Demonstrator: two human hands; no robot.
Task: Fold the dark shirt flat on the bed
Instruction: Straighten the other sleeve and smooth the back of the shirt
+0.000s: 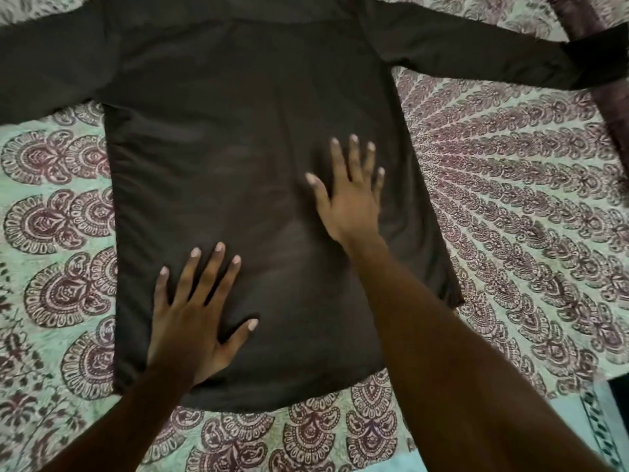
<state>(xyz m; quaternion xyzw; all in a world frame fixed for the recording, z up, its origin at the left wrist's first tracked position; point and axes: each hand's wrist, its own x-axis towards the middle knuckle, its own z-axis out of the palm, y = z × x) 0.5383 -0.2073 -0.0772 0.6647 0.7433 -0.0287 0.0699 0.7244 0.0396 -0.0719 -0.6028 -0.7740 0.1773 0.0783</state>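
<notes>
Folding is sitting at its earliest stage: one dark shirt is lying spread across the patterned bedspread, back upward as far as can be judged, with both sleeves stretching out sideways and no fold yet showing. Two hands are resting palm-down on its lower half, the left hand lying near the hem and the right hand reaching higher, each with fingers spread flat and pinching nothing. Sleeves, sides and hem are all awaiting folding.
</notes>
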